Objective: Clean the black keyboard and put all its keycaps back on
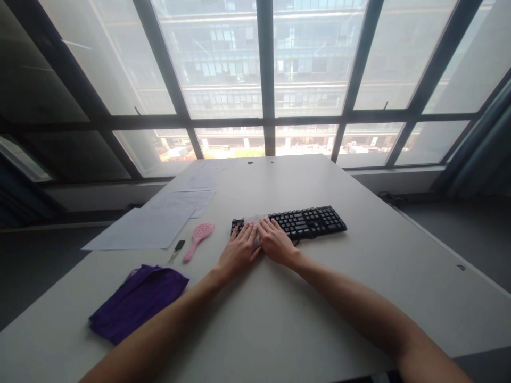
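Note:
A black keyboard (307,221) lies slightly aslant on the white table. Over its left part is a thin whitish sheet (257,219), like a tissue or a wipe, mostly covered by my fingers. My left hand (240,246) rests palm down at the keyboard's left end, its fingers stretched over the sheet's left side. Close beside it, my right hand (275,240) lies with its fingers extended over the sheet and keys, palm down. The two hands nearly touch at the fingertips and thumbs. Whether any of the sheet is pinched under the fingers is hidden.
Left of my hands are a pink hairbrush (199,236), a small black key-like item (178,248) and a folded purple cloth bag (139,298). White paper sheets (147,223) lie along the table's left edge. Large windows (223,64) stand beyond the table (295,183).

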The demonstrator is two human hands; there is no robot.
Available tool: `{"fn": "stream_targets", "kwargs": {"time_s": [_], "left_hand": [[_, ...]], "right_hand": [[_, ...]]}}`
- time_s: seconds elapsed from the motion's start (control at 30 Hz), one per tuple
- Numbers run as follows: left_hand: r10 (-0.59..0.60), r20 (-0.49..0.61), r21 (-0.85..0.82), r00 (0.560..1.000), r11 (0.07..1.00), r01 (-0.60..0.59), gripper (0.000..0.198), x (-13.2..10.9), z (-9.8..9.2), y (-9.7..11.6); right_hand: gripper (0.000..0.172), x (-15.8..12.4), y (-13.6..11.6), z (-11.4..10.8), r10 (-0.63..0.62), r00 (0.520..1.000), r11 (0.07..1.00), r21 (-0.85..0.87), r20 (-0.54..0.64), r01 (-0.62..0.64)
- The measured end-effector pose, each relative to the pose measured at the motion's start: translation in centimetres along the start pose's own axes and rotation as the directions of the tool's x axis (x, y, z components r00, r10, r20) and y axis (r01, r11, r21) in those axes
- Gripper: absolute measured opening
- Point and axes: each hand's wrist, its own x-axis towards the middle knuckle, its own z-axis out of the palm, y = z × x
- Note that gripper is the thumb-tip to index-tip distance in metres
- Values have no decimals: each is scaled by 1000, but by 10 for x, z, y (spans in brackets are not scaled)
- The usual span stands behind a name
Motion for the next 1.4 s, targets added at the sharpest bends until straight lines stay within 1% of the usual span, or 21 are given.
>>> {"fn": "stream_targets", "kwargs": {"time_s": [0.17,0.43,0.6,0.8,1.2,1.33,1.4], "left_hand": [[-6,9,19,1000,1000,6,57,-1,0,-1],[-6,31,26,999,1000,6,53,-2,-7,0],[17,11,22,1000,1000,-17,50,-1,-2,-6],[23,-28,-6,999,1000,-23,49,0,2,-8],[21,-14,-33,1000,999,-21,51,0,7,-9],[10,-10,-40,1000,999,-11,50,1,4,-9],[19,-11,-56,1000,998,-19,48,2,0,-8]], "right_hand": [[51,-7,-1,-1,-18,1000,1000,19,8,18],[52,-9,-1,6,-11,1000,1000,0,-5,11],[52,-8,-3,5,-19,1000,999,-31,-7,19],[53,-7,-4,7,-5,1000,1000,-18,-18,4],[52,-9,-4,6,-9,1000,1000,-14,-4,9],[51,-8,-6,5,3,1000,1000,-7,-7,-3],[48,-7,-7,1,7,1000,1000,7,-9,-7]]}}
